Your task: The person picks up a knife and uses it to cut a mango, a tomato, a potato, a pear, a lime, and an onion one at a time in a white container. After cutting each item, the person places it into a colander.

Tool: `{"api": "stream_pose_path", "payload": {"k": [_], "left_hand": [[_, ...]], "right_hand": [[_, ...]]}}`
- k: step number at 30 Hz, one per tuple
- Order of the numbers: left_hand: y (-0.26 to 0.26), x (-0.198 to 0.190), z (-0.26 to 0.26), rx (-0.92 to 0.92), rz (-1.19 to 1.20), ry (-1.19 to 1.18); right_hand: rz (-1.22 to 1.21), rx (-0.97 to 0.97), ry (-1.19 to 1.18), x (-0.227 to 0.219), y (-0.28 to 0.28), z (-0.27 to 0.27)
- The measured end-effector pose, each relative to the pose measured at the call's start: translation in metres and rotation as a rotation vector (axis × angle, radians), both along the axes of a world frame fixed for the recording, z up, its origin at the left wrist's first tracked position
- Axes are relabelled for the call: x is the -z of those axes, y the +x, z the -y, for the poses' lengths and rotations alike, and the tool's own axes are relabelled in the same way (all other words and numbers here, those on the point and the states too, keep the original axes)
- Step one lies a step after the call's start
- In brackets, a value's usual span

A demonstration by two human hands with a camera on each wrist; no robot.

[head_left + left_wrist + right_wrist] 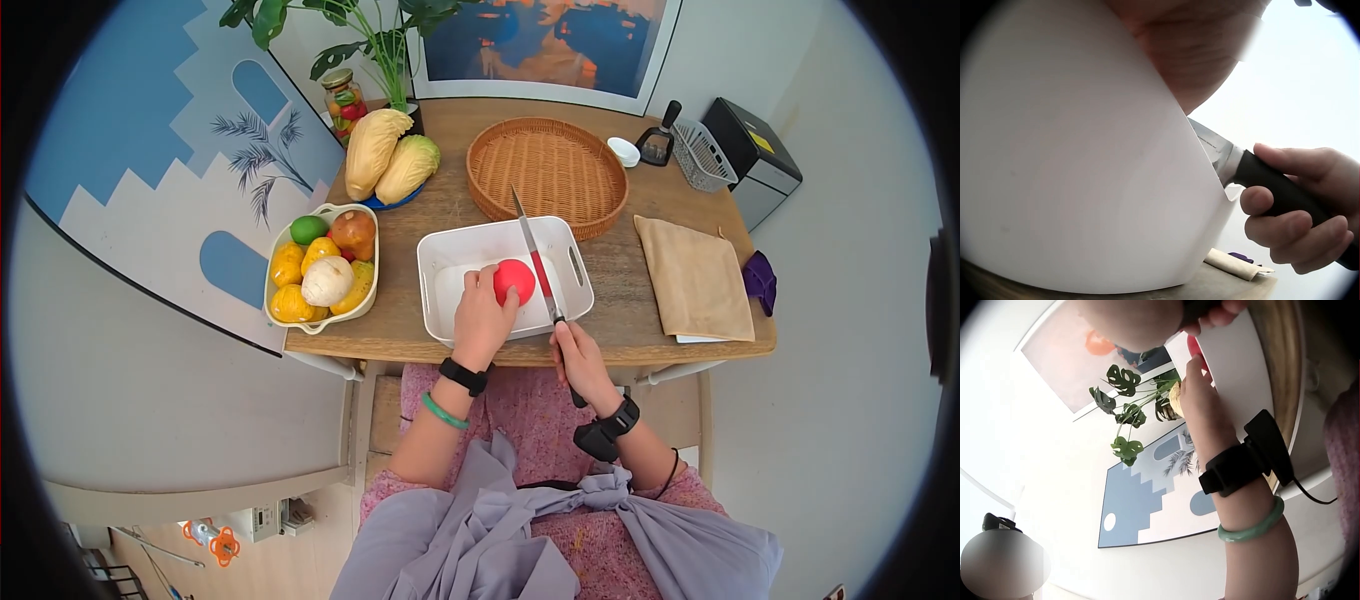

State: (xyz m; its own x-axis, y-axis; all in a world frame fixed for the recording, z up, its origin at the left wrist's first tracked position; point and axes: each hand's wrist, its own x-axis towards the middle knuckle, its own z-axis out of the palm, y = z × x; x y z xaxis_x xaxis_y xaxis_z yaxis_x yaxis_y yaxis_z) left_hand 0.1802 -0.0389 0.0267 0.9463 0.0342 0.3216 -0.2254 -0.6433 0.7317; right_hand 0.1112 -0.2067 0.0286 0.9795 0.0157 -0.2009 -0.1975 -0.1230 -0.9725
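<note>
My left hand (482, 318) grips a smooth, red, round thing (514, 283) inside the white plastic basin (446, 275). In my right hand (585, 370) is a knife (530, 237), held by its black handle (1279, 187). Its blade slants up across the basin, just right of the red thing, and shows a red reflection along its middle. Seen from the left wrist, the basin wall (1085, 162) hides the red thing and most of the blade. The right wrist view catches the left hand (1200, 403) at the basin, with red beside its fingers.
Left of the basin stands a cream basket (368, 296) of mixed produce. Two cabbages (378, 155) rest on a blue plate behind it. A round wicker tray (545, 170) is behind the basin; a folded beige cloth (693, 280) lies right. The table's front edge (640, 355) is close.
</note>
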Motion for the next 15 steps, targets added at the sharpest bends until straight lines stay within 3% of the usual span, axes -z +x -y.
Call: {"api": "stream_pose_path", "payload": {"k": [13, 15], "left_hand": [[-0.003, -0.009, 0.000, 0.005, -0.050, -0.069], [-0.007, -0.013, 0.001, -0.010, -0.015, 0.039]], "right_hand": [[-0.032, -0.026, -0.026, 0.001, 0.002, 0.004], [-0.023, -0.026, -0.012, 0.001, 0.002, 0.003]]}}
